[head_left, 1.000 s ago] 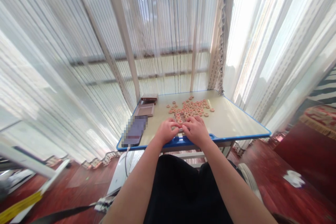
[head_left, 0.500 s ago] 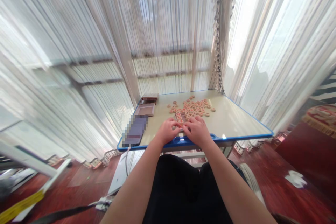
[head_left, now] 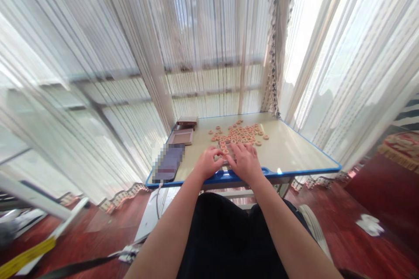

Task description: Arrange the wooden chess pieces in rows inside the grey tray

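A shallow box (head_left: 231, 151) lies near the table's front edge, with a column of round wooden Chinese chess pieces (head_left: 225, 151) along its left side. My left hand (head_left: 209, 162) is curled round the box's near left corner, its thumb and forefinger beside the nearest piece. Over the right part of the box lies my right hand (head_left: 244, 159), fingers stretched forward and thumb pointing left. No piece shows in my right hand; what lies under its palm is hidden. Many loose chess pieces (head_left: 244, 131) are heaped just beyond the box.
An open box half (head_left: 182, 137) lies at the table's left, with a flat box (head_left: 187, 121) behind it. A tablet or phone (head_left: 168, 163), partly blurred, lies at the front left with a white cable (head_left: 158, 200). Sheer curtains (head_left: 209, 43) hang behind the blue-edged table (head_left: 294, 152).
My right hand has shifted slightly and its fingers have straightened and spread over the box. Its thumb has drawn away from the left hand's fingertips. The left hand has barely moved.
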Tool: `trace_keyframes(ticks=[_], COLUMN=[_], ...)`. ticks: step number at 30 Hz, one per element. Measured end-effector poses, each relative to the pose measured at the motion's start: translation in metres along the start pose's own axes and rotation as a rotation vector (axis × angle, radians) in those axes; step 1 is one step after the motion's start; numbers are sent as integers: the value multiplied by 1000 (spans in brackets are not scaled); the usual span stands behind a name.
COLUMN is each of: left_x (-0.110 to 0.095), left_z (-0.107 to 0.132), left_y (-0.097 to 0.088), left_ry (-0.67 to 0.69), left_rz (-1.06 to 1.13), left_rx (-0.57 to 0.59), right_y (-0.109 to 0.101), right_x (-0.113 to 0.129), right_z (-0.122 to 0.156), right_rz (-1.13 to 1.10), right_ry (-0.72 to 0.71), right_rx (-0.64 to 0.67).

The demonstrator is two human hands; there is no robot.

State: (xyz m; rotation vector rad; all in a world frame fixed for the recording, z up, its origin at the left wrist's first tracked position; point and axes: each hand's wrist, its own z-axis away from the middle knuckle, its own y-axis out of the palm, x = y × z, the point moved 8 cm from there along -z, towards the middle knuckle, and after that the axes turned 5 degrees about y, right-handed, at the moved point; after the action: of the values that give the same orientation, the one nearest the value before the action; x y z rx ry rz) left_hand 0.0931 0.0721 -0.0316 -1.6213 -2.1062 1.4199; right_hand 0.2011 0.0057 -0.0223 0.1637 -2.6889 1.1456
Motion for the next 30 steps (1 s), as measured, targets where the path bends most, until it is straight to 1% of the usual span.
trace_keyframes(ticks=[2, 5, 10, 18, 23, 30], left_x=[3, 5, 6, 7, 8, 10], left_z=[0, -1, -1, -1, -1, -1], left_y=[-1, -2, -2, -2, -2, -2], left_ry=[-8, -6, -10, -43, -49, -46], left_rz=[-10, -26, -41, -34, -27, -23], left_rx=[-28, -52, -52, -44, -42, -63], right_y=[1, 5, 10, 14, 13, 9], right_x=[1, 2, 3, 4, 3, 7], right_z=[0, 0, 1, 1, 1, 1], right_rz=[2, -4, 12, 4, -6, -13], right_ry=[4, -11, -21, -36, -22, -47], right_rx=[-10, 16, 75, 110, 114, 95])
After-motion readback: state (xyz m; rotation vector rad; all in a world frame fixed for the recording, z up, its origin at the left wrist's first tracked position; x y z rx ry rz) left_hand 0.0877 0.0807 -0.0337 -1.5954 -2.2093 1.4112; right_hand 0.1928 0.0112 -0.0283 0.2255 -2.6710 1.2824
